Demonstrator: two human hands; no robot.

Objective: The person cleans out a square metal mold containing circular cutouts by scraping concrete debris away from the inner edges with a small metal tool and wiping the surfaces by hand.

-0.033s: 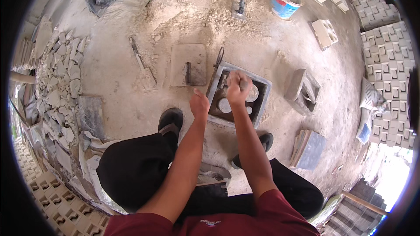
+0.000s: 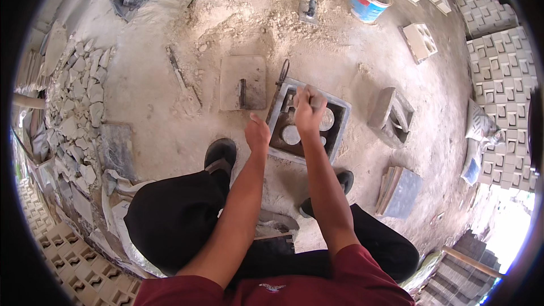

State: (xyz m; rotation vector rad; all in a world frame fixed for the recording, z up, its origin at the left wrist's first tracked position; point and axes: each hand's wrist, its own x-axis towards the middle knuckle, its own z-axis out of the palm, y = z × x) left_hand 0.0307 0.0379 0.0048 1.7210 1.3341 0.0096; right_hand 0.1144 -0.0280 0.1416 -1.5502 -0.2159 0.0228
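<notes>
A square grey mould box (image 2: 347,127) lies on the dusty floor in front of me, set at a slant, with pale round discs (image 2: 290,135) inside its dark interior. My right hand (image 2: 309,110) is closed above the middle of the box. A greyish lump shows at its knuckles, but I cannot make out what it is. Beside the left side of the box is my left hand (image 2: 258,134), its fingers curled in and the thumb up. Whatever those fingers may hold is hidden. A thin dark loop handle (image 2: 284,71) sticks out at the box's far left corner.
Left of the box lies a flat board with a handle (image 2: 231,82). A rough mould block (image 2: 391,118) and stacked plates (image 2: 399,191) stand right. Broken rubble (image 2: 76,107) lines the left; beyond are a sand heap (image 2: 238,14), a trowel (image 2: 310,8) and a bucket (image 2: 369,3).
</notes>
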